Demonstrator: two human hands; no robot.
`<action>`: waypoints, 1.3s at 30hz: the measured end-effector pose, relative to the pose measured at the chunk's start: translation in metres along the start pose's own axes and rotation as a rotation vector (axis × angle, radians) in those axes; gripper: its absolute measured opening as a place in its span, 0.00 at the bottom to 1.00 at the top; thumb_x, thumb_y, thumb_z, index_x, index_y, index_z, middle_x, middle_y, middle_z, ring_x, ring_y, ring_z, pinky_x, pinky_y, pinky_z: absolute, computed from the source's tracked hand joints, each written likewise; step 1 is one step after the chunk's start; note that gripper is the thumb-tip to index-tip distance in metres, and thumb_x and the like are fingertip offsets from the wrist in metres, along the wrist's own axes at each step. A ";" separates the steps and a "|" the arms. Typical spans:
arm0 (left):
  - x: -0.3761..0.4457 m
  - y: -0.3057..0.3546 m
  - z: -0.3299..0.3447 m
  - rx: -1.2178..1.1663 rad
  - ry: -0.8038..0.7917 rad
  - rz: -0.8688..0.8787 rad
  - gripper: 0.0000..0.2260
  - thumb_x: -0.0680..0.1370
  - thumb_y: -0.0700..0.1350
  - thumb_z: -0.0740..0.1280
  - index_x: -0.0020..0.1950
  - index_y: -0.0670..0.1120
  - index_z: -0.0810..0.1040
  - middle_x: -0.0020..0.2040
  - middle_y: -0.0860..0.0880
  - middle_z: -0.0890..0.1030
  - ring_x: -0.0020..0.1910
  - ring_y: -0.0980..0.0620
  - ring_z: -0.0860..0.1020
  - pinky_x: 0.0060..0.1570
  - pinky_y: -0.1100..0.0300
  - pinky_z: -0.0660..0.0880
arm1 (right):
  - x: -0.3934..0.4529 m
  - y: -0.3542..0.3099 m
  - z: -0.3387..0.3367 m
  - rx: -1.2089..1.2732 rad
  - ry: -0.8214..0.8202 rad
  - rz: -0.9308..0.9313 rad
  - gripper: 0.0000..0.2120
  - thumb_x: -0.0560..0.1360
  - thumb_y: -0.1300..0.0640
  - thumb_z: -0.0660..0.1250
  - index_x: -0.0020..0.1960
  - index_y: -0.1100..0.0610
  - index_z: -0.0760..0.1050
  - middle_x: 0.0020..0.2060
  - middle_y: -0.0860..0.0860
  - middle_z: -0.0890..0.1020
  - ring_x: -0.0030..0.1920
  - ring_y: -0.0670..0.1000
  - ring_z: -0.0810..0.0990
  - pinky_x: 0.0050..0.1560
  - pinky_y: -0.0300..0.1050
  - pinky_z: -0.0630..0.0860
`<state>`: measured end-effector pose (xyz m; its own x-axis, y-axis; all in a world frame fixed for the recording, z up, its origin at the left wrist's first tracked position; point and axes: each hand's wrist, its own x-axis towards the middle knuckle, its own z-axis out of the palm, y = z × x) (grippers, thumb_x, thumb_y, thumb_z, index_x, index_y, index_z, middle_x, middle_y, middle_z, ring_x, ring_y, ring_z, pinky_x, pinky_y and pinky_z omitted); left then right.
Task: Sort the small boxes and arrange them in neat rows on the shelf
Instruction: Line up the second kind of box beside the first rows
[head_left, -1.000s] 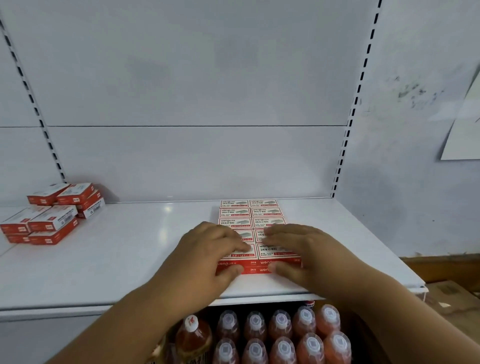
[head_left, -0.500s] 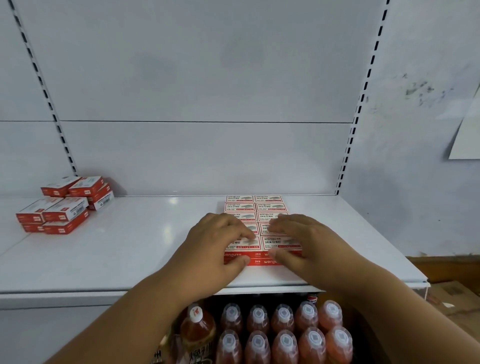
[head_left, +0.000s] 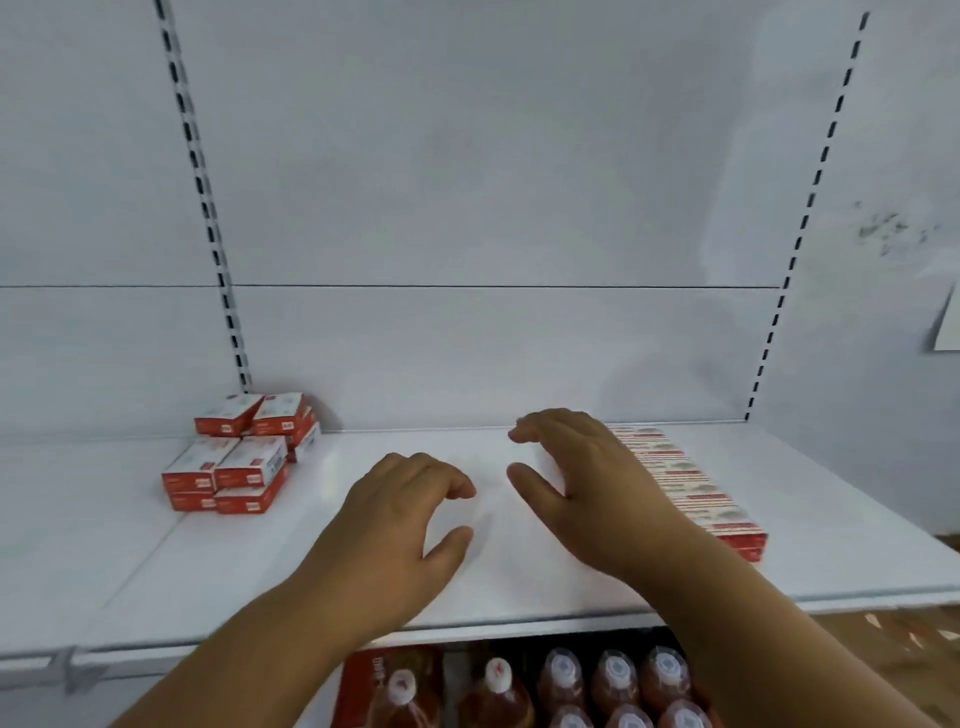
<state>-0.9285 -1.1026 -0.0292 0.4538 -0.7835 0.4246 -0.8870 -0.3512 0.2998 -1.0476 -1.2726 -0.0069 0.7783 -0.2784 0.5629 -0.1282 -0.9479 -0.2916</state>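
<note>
A neat block of small red-and-white boxes (head_left: 696, 493) lies in rows on the right part of the white shelf (head_left: 519, 582), running from the back wall toward the front edge. My right hand (head_left: 587, 483) hovers just left of that block and covers its left side, fingers loosely spread and holding nothing. My left hand (head_left: 410, 514) hangs over the bare middle of the shelf, fingers loosely curled, empty. A loose pile of the same small boxes (head_left: 239, 457) sits stacked at the back left of the shelf.
Slotted uprights (head_left: 208, 208) run up the white back panel. Below the shelf's front edge stand several bottles of reddish drink (head_left: 613, 686) with white caps. A grey wall with a sheet of paper (head_left: 948, 322) lies to the right.
Both hands have lifted off the arranged block of boxes and moved left, with the view turning left too. The block stays in place on the shelf.
</note>
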 end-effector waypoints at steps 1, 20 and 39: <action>-0.005 -0.014 -0.010 0.009 -0.006 0.000 0.15 0.77 0.59 0.64 0.63 0.64 0.69 0.58 0.70 0.66 0.58 0.67 0.64 0.58 0.71 0.61 | 0.005 -0.015 0.010 0.013 0.003 0.000 0.15 0.77 0.46 0.65 0.63 0.48 0.75 0.62 0.42 0.77 0.63 0.43 0.72 0.62 0.37 0.67; -0.013 -0.194 -0.094 0.079 0.144 -0.095 0.07 0.76 0.52 0.68 0.53 0.56 0.77 0.53 0.59 0.76 0.54 0.57 0.71 0.52 0.63 0.69 | 0.120 -0.154 0.130 0.097 -0.166 0.102 0.18 0.76 0.45 0.67 0.64 0.48 0.74 0.60 0.46 0.77 0.58 0.48 0.76 0.57 0.43 0.75; 0.022 -0.222 -0.107 -0.649 0.300 -0.445 0.14 0.78 0.46 0.68 0.59 0.61 0.71 0.53 0.58 0.79 0.39 0.60 0.79 0.31 0.67 0.78 | 0.153 -0.139 0.134 1.397 -0.047 0.710 0.15 0.73 0.74 0.63 0.56 0.61 0.77 0.45 0.60 0.84 0.36 0.56 0.79 0.37 0.45 0.75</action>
<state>-0.7125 -0.9873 0.0057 0.8344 -0.4398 0.3322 -0.4362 -0.1587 0.8858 -0.8282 -1.1625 0.0169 0.8296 -0.5583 -0.0114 0.1656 0.2654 -0.9498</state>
